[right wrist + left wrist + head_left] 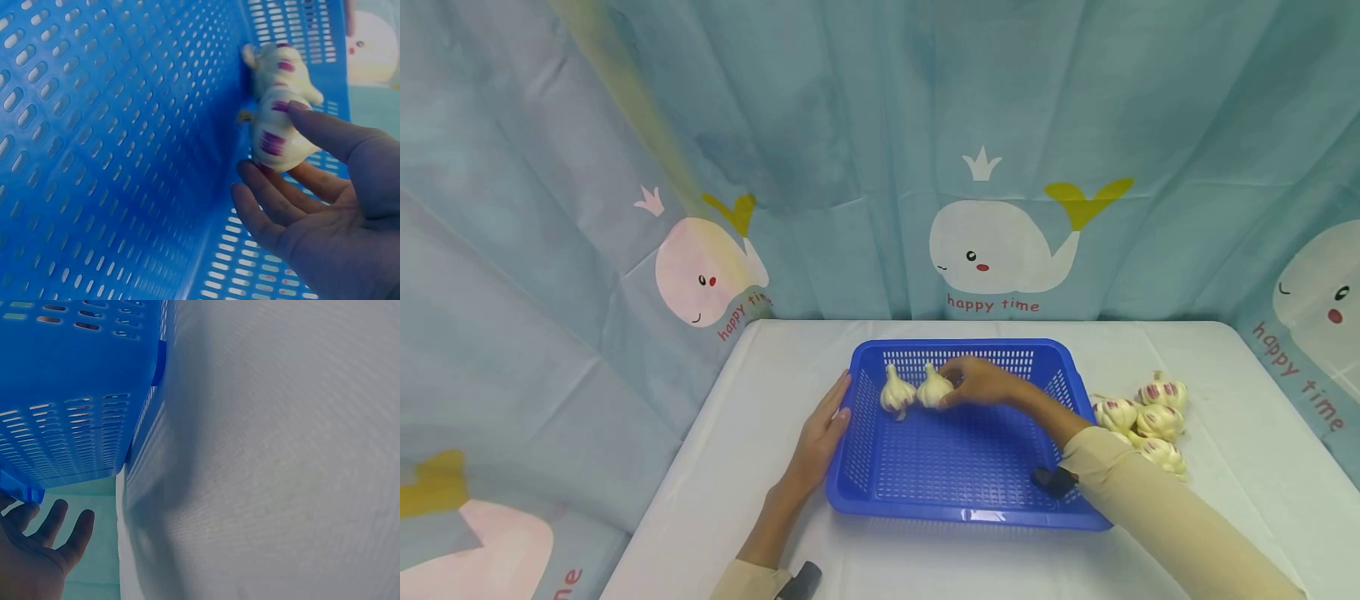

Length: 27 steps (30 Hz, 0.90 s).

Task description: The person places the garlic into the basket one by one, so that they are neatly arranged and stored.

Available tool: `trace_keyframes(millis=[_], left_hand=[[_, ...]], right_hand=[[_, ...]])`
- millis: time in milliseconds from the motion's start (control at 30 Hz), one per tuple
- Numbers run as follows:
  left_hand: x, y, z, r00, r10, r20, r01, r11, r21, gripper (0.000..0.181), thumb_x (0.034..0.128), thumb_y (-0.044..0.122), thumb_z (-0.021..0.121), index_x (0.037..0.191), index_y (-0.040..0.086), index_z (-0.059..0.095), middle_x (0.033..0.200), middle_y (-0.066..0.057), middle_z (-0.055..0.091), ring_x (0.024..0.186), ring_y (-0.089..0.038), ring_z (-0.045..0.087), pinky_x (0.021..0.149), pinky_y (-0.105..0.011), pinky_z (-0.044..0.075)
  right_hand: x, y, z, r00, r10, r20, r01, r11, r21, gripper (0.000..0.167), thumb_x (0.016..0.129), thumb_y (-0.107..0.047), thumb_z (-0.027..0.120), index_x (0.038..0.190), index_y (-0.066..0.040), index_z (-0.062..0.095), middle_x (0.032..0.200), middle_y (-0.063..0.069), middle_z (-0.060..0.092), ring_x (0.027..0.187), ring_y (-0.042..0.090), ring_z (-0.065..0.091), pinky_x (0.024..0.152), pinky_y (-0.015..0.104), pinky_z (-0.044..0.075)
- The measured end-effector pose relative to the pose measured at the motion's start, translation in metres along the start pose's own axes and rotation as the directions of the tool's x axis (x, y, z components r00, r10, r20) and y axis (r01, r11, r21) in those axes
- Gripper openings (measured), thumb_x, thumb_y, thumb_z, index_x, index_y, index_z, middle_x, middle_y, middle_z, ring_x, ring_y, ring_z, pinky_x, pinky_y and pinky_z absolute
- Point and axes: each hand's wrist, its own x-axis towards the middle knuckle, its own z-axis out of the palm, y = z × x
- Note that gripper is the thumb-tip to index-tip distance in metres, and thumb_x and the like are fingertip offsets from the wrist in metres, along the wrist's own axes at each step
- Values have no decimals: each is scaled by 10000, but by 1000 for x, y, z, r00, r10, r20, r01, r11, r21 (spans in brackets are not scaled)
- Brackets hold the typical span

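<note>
Backdrop: pale blue curtain [850,125] with printed whales [981,246], hung around a white-covered desk [760,375].
Garlic bulb [933,389]: white with purple patches, inside the blue basket [925,511] toward its back left corner; whether it bears on the basket floor is hard to tell.
Right grip [981,382]: grasping that bulb, thumb on one side, fingers curled round the other.
Handling: probably light and firm, its smooth round body apt to turn under loose fingertips; the skin might flake and the thin stem could snap, so the swollen sides look the best hold.
Neighbour bulb [896,393]: just to the left, close enough that spread fingers might knock it.
Basket make: slotted plastic, likely light and fairly stiff, easily slid if pushed; the rim looks the natural hold.
Left grip [820,437]: grasping nothing, fingers extended against the basket's left side.
Garlic pile [1161,422]: several more bulbs on the desk, just right of the basket.
</note>
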Motion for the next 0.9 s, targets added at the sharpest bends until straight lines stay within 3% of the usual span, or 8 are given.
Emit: trace_keyframes(millis=[167,367,633,900], left_hand=[[0,0,0,1000,-10,3,10,1000,-7,557,1146,285,410,1684,175,316,1756,7,275,1632,-196,221,1277,-150,150],[-1,1,0,1000,-21,5,21,1000,-6,561,1145,298,408,1686,181,312,1756,29,270,1632,-192,220,1297,-205,156],[0,-1,0,1000,-21,9,21,1000,-1,560,1149,293,400,1688,176,303,1757,29,267,1633,-183,213,1269,-142,145],[-1,1,0,1000,-27,9,27,1000,2,562,1149,301,397,1691,192,297,1760,26,260,1635,-192,211,1314,-279,158]], right_hand=[[3,0,3,1000,-11,10,12,999,-52,460,853,-177,872,1242,14,719,1140,133,753,1049,266,689,950,445,596],[4,-2,4,1000,11,22,-10,997,-72,485,861,-189,872,1268,21,713,1172,143,750,1094,295,689,991,478,588],[6,0,8,999,30,35,-27,996,-86,497,866,-206,873,1282,11,707,1218,165,740,1134,326,693,1010,492,589],[5,0,6,998,48,26,-46,996,-80,540,868,-222,872,1323,1,687,1235,193,733,1128,338,700,991,500,600]])
